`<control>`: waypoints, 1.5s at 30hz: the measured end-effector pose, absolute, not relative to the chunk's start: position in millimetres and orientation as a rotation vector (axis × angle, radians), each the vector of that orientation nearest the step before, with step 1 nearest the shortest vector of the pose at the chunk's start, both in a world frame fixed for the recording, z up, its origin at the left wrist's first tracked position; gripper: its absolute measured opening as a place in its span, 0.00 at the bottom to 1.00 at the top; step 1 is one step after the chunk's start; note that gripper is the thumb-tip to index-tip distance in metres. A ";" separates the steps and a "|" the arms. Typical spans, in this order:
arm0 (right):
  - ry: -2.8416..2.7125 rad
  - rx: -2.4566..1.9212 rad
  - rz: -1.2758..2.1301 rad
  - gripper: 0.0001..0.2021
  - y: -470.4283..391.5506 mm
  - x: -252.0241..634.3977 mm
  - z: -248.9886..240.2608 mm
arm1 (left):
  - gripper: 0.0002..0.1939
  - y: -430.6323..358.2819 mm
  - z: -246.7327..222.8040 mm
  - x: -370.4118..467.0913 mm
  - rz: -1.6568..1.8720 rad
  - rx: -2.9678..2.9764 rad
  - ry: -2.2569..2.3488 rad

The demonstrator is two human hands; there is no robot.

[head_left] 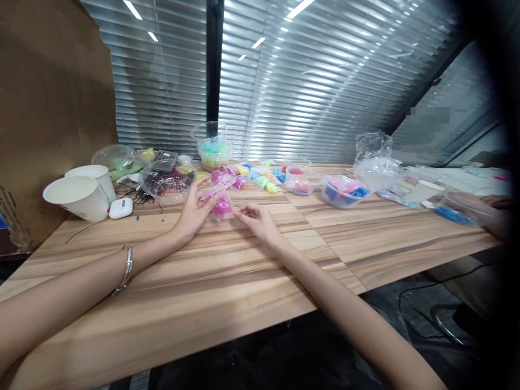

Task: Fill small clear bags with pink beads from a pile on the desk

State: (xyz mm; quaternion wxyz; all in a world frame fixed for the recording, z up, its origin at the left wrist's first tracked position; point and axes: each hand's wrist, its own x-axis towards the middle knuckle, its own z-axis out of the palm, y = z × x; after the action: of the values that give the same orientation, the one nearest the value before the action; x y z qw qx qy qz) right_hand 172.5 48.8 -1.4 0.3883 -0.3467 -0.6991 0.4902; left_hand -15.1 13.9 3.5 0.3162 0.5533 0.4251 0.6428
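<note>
My left hand is closed on a small clear plastic bag with bright pink contents, held just above the wooden table. At the bag's lower right corner, my right hand has its thumb and fingers pinched together. Whether those fingertips grip the bag's edge or something tiny is too small to tell. Behind the held bag lie several more small bags, among them a magenta one and a yellow-green one. Left of my left hand stands a clear round bowl with dark and red thin pieces.
Paper cups and a white earbud case stand at the left by a cardboard box. Clear tubs line the back; a tub with blue and pink bags is at right. Another person's hand shows far right.
</note>
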 end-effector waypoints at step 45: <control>-1.713 -0.971 1.285 0.14 51.9 182.5 1.1 | 0.32 15.5 2.6 -17.2 1.546 1.522 1.135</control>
State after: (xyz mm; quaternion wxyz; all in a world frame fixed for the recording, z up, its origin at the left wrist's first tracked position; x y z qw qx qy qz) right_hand 182.5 51.9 1.1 0.3852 -0.3811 -0.6723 0.5043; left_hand -17.2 15.5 2.6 0.3395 0.5847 0.4359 0.5940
